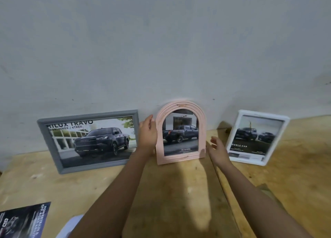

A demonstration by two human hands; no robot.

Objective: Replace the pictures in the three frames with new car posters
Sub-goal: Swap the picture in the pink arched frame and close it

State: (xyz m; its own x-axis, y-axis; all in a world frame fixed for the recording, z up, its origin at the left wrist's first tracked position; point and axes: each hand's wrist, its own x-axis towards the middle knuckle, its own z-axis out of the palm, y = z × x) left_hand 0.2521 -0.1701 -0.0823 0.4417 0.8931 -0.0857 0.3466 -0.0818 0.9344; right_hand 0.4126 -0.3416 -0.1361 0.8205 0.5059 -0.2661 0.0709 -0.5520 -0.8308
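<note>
Three frames lean against the wall on a wooden table (179,193), each showing a dark pickup truck poster. A grey landscape frame (41,130) stands at the left, a pink arched frame (201,130) in the middle and a white portrait frame (284,128) at the right. My left hand (147,133) rests with straight fingers against the pink frame's left edge. My right hand (218,148) hovers open just right of that frame, a small gap between them.
A dark printed car leaflet (23,221) lies at the table's near left corner, with a pale sheet (71,225) beside it. The grey wall (161,49) rises directly behind the frames. A seam runs across the tabletop under my right forearm.
</note>
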